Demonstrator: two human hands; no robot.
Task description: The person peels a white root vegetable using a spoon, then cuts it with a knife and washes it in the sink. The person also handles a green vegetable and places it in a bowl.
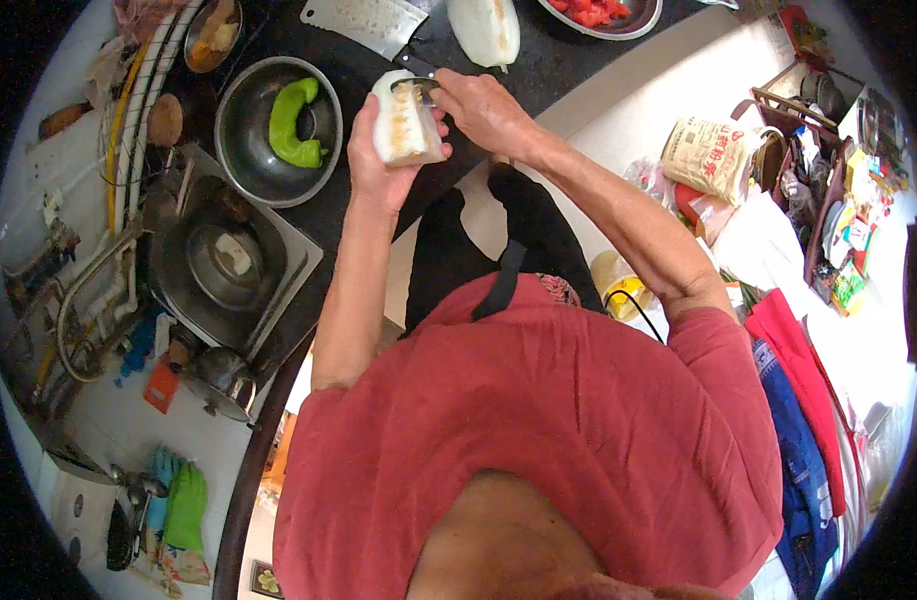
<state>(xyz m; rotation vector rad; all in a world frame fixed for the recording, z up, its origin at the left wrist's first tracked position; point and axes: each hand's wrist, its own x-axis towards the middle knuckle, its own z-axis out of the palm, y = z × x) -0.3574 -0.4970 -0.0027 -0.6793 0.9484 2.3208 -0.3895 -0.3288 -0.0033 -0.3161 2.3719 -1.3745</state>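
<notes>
My left hand (pixel 380 161) grips a peeled piece of white gourd (pixel 410 135) from below, with its seedy, yellowish core facing up. In my right hand (pixel 477 109) is a metal tool (pixel 417 82), apparently a spoon, its curved end against the upper part of that core; my fingers hide its handle. Just beyond lies a cleaver (pixel 365 24) with a broad blade and dark handle, on the dark countertop (pixel 398 214). Another peeled white gourd piece (pixel 487 31) rests to the right of the cleaver.
Left of my hands, a metal bowl (pixel 233 161) holds a curved green pepper (pixel 286 127). A second bowl (pixel 612 34) contains red chopped pieces (pixel 582 11). The sink (pixel 275 225), with a basin and a pale scrap inside, is at lower left. Bags (pixel 706 161) crowd the right side.
</notes>
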